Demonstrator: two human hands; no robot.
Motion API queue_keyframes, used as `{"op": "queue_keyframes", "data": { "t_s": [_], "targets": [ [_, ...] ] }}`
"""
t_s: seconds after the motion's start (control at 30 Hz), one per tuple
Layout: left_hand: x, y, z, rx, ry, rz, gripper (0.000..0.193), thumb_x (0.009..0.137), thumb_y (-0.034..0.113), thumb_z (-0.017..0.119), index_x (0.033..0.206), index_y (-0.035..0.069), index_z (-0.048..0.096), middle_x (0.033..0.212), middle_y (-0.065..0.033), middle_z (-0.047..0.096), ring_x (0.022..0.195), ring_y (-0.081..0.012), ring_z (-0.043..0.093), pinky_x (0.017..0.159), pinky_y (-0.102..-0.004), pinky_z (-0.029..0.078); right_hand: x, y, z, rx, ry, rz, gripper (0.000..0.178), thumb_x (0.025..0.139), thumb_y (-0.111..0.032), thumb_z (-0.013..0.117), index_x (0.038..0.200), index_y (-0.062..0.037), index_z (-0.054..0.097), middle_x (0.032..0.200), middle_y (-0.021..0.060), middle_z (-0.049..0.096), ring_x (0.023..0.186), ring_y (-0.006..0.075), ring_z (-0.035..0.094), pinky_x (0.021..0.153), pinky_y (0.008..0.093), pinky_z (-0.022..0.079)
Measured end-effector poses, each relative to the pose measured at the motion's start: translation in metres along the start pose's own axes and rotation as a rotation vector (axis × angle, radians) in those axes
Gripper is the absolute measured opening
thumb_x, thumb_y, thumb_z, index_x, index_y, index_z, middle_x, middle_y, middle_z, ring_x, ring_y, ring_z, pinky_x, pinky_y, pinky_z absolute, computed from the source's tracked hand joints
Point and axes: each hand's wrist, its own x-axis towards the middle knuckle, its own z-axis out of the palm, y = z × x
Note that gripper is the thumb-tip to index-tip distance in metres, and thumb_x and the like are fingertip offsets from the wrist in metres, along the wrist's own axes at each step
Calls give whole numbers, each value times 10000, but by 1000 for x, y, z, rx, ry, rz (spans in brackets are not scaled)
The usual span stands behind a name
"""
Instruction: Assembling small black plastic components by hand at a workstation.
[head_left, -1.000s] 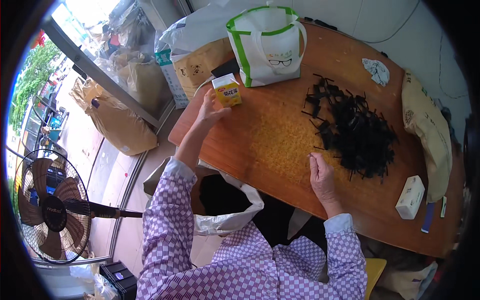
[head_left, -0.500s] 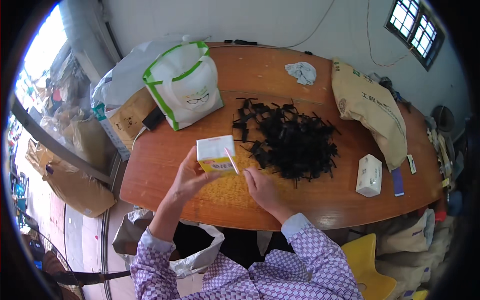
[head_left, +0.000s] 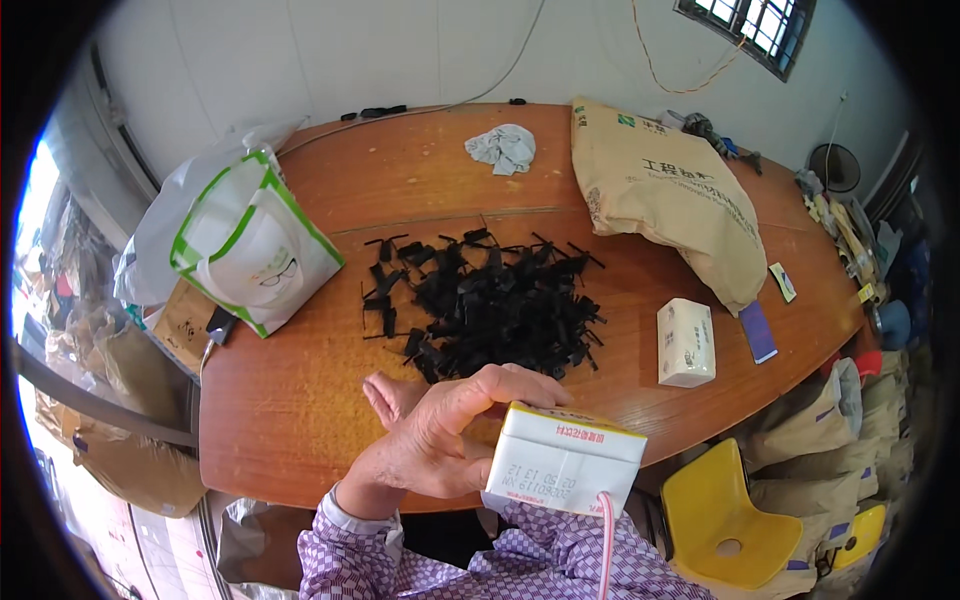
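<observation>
As I look down through the head camera, the left grip (head_left: 440, 435) is pinching the side of a small box-shaped drink carton (head_left: 565, 460), white on top with yellow along its far edge. I have the carton raised close to the camera, tilted, its white top toward me, in front of the near edge of the brown wooden worktop (head_left: 270, 410). A thin pink-and-white striped straw (head_left: 606, 550) comes out of that top and runs off my lower edge. What I take to be the right grip (head_left: 392, 398) pokes out past the left wrist, mostly hidden, so I cannot tell whether it is spread or pressed together.

Beyond the hands I see a loose heap of small black pieces with thin prongs (head_left: 490, 315) on the worktop. To the heap's left stands a white tote bag with green trim (head_left: 235, 280); farther back lies a crumpled pale cloth (head_left: 502, 148). On the right I have a large tan sack (head_left: 670, 195) lying down, with a white rectangular packet (head_left: 686, 345) and a flat purple strip (head_left: 757, 335) near its lower end. A yellow plastic chair (head_left: 720, 515) stands below, at right.
</observation>
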Motion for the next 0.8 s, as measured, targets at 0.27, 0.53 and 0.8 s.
{"op": "queue_keyframes", "data": {
  "t_s": [0.27, 0.53, 0.8],
  "targets": [
    [24, -10, -8, -14, -25, 29, 474, 702, 86, 772, 1113, 6, 549, 1134, -194, 596, 1033, -304, 600, 854, -384, 490, -8, 66, 13, 668, -1445, 622, 321, 811, -63, 676, 1093, -205, 618, 1056, -63, 584, 994, 16, 555, 733, 250, 527],
    [19, 1, -20, -151, 212, 215, 388, 761, 197, 706, 1029, -48, 571, 1064, -334, 572, 963, -386, 619, 839, -415, 499, -20, 81, 21, 339, -1133, 559, 246, 811, -178, 677, 1053, -201, 638, 1037, -46, 588, 1039, 51, 553, 707, 399, 522],
    [2, 19, -42, 30, 329, 302, 396, 735, 219, 691, 968, -74, 564, 1013, -362, 578, 939, -414, 618, 856, -471, 481, -28, 84, 11, 20, -728, 567, 224, 812, -293, 678, 1013, -196, 658, 1019, -29, 592, 1083, 87, 551, 681, 548, 517]
  ]
}}
